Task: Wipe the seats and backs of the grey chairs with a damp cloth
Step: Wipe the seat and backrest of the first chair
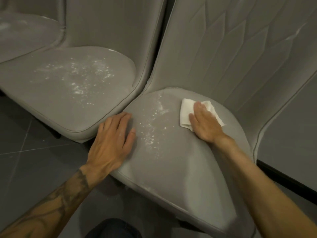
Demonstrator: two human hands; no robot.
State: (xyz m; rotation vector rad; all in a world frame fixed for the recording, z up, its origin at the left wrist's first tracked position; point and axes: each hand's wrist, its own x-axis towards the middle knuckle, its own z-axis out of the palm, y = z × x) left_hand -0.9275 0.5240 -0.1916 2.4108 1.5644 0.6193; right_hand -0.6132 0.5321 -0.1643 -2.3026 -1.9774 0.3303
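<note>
Nearest the cam: a dark-clad knee (114, 228) at 6 o'clock, then 2 bare forearms reaching up onto the near seat (171, 160), the left one tattooed.

Left hand (113, 140) lies flat on the seat's left edge at approx 9 o'clock, fingers (120, 121) spread apart, holding nothing, prob. just bracing the chair. Right hand (204, 122) presses palm-down on the white cloth (186, 110) toward the back of the seat at approx 1 o'clock; fingers together & laid flat on the fabric, not pinched round it.

Cloth: folded into a small pad, limp, light, no stiffness. Being damp it should cling & drag a bit, so a flat palm w/ even pressure suits it better than a fingertip pinch; loose corners poke out at 12 & 3 o'clock of the hand & could bunch up on a pull stroke.

White specks (151, 127) run down the seat's middle, between the 2 hands, not yet wiped. Seat looks like smooth padded leatherette: soft give, prob. slick once wet. Quilted backrest (231, 48) at 12–2 o'clock shows a pale smear near its right side; stitch grooves may trap powder.

2nd chair seat (68, 79) at 10 o'clock, touching the near seat's edge, is also dusted. A 3rd seat (25, 31) sits at 11 o'clock. Dark tiled floor (25, 152) at 8 o'clock.
</note>
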